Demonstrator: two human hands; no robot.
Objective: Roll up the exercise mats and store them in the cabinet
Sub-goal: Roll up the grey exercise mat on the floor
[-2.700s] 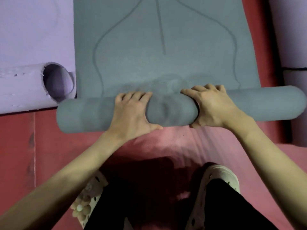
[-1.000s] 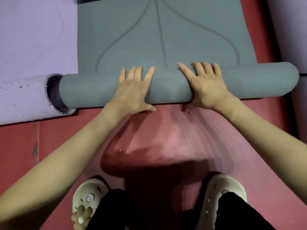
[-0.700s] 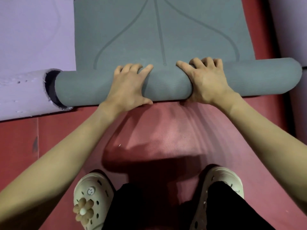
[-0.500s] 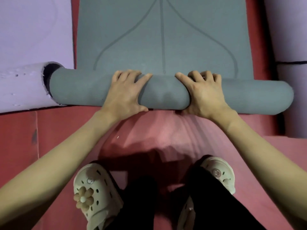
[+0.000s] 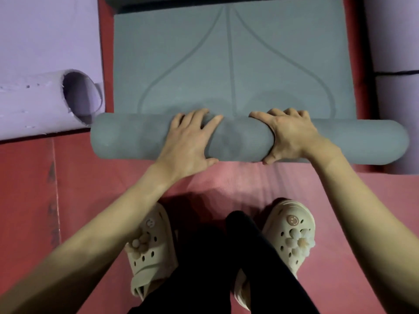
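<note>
The grey mat (image 5: 231, 64) lies flat across the upper middle of the frame, its near end wound into a roll (image 5: 238, 141) across the centre. A purple roll (image 5: 34, 103) sits at the left edge. The left hand (image 5: 188, 141) presses the roll with spread fingers; the right hand (image 5: 290, 137) curls over it, thumb tucked under. To roll well, push evenly with both hands (ends level), keeping the wrap tight along the centre line.

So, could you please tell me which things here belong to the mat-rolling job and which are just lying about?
In the job:
- grey mat, half rolled
- left hand, right hand, both on the roll
- rolled purple mat

Lying about:
- red floor mat
- beige clogs
</note>
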